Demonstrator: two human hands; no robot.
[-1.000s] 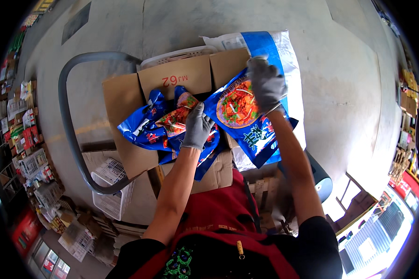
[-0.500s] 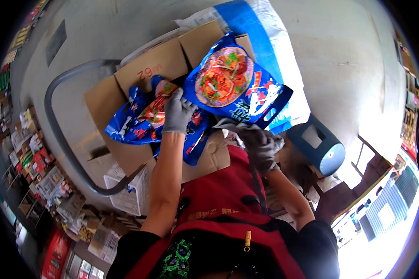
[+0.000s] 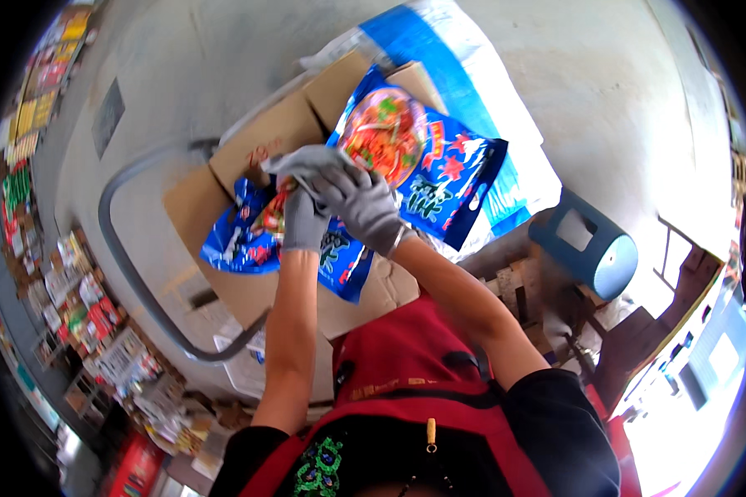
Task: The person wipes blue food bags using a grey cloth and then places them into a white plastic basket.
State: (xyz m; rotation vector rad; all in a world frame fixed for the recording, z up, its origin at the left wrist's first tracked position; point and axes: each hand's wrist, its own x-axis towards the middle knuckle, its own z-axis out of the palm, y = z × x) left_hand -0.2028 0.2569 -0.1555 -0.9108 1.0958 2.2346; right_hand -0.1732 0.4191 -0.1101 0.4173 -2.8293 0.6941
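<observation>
My right hand (image 3: 358, 203), in a grey glove, is closed on a grey cloth-like piece (image 3: 294, 160) and lies over the fingertips of my left hand (image 3: 303, 222). My left hand, also gloved, rests among crumpled blue food packets (image 3: 236, 232), its fingers hidden. A larger blue packet (image 3: 452, 195) with a dish pictured on it lies right of both hands, across the edge of an open cardboard box (image 3: 191, 199) and a white-and-blue sack (image 3: 514, 157).
A grey curved handle (image 3: 124, 265) runs left of the box, over a white plastic basket (image 3: 240, 364). A blue cylindrical object (image 3: 609, 261) stands at the right, near brown cardboard (image 3: 626, 348). Stacked goods (image 3: 99, 323) line the left side.
My right hand has moved from the upper right packet down to near my body, then up and left with the grey piece onto my left hand. The view has shifted slightly.
</observation>
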